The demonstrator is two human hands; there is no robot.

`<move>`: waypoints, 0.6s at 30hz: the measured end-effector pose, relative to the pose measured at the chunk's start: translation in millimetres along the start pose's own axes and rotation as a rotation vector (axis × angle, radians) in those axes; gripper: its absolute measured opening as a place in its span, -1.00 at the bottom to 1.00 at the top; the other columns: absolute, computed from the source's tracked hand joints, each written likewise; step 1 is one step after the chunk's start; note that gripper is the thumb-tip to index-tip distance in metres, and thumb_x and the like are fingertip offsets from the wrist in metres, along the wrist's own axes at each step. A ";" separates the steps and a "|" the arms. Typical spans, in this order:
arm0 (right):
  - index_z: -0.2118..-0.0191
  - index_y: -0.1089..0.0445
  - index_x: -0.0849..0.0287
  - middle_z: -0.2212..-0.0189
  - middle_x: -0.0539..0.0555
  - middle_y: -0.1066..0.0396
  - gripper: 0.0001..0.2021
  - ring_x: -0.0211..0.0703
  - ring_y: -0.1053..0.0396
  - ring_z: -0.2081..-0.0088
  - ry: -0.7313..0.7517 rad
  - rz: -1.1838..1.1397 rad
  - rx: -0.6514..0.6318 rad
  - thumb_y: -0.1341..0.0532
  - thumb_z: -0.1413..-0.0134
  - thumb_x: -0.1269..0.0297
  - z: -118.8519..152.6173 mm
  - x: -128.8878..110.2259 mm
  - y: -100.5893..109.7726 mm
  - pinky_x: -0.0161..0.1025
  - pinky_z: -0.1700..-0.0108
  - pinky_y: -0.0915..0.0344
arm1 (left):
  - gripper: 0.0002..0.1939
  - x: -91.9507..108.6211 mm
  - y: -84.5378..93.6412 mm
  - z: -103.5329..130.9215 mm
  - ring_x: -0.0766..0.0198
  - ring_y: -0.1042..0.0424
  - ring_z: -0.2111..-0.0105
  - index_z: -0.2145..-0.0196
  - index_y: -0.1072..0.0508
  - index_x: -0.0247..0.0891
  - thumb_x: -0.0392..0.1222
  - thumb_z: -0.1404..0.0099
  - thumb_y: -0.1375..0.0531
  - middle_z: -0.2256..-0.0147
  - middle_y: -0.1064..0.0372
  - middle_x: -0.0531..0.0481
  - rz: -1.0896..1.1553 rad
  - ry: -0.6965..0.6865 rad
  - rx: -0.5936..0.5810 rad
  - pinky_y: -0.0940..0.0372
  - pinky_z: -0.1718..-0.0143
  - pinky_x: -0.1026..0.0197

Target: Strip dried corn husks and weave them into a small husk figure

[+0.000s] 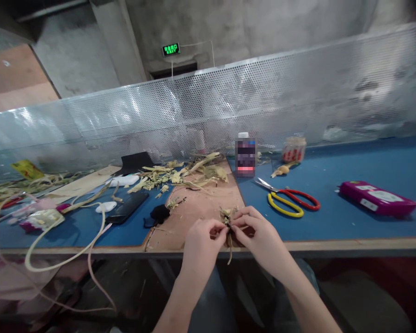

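At the front edge of the table, my left hand [204, 238] and my right hand [258, 235] meet fingertip to fingertip. Both pinch a small bundle of dried plant strips [226, 214], its frayed tops pointing away from me and a thin strip hanging down below. Something dark shows at the pinch, too small to make out. Under the hands lies a brown board [208, 199]. A black ball of yarn [160, 212] rests left of my left hand. To the right are scissors [291, 199] with one red and one yellow handle.
Loose dried husk strips [201, 171] are heaped at the back of the board. A bottle [245, 157], a glass jar [294, 149] and a purple box [377, 198] stand or lie to the right. Leftward are a black phone [129, 208] and a looping pale cable [60, 269].
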State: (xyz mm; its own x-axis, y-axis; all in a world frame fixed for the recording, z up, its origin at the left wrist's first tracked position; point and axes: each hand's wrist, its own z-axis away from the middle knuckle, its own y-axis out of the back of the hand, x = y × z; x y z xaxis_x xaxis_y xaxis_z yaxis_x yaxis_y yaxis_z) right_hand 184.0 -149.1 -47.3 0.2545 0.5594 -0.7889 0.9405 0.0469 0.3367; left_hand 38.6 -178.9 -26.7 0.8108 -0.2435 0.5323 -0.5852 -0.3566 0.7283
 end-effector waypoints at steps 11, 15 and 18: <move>0.47 -0.38 0.18 0.29 0.08 -0.28 -0.86 -0.23 -0.35 0.31 -0.001 0.036 -0.008 -0.11 -0.02 0.31 -0.3 1.6 0.1 -0.35 0.33 -0.33 | -0.81 0.0 2.0 -5.8 0.31 -0.36 0.55 0.44 -0.50 -0.29 -0.15 -0.09 -0.14 0.52 -0.45 0.00 0.353 0.165 -0.101 -0.23 0.52 0.33; 0.46 -0.38 0.18 0.29 0.08 -0.28 -0.85 -0.24 -0.35 0.31 -0.001 0.040 -0.001 -0.11 -0.02 0.31 -0.9 1.9 -0.4 -0.35 0.32 -0.33 | -0.80 0.2 2.1 -5.8 0.32 -0.35 0.54 0.42 -0.49 -0.31 -0.15 -0.09 -0.13 0.51 -0.44 -0.02 0.388 0.176 -0.121 -0.23 0.51 0.34; 0.47 -0.37 0.18 0.29 0.07 -0.28 -0.87 -0.24 -0.35 0.30 -0.009 0.041 -0.002 -0.11 -0.01 0.33 -0.8 1.0 -0.5 -0.35 0.31 -0.32 | -0.80 1.3 1.6 -4.8 0.32 -0.33 0.54 0.43 -0.48 -0.32 -0.15 -0.10 -0.12 0.52 -0.42 -0.02 0.387 0.166 -0.151 -0.23 0.50 0.32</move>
State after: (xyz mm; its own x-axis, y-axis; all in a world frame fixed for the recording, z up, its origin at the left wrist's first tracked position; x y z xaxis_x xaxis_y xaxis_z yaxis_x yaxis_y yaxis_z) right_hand 183.6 -147.9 -47.9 0.2950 0.5534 -0.7789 0.9286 0.0259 0.3701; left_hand 38.7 -175.5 -22.8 0.5263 -0.1807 0.8309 -0.8502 -0.1295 0.5104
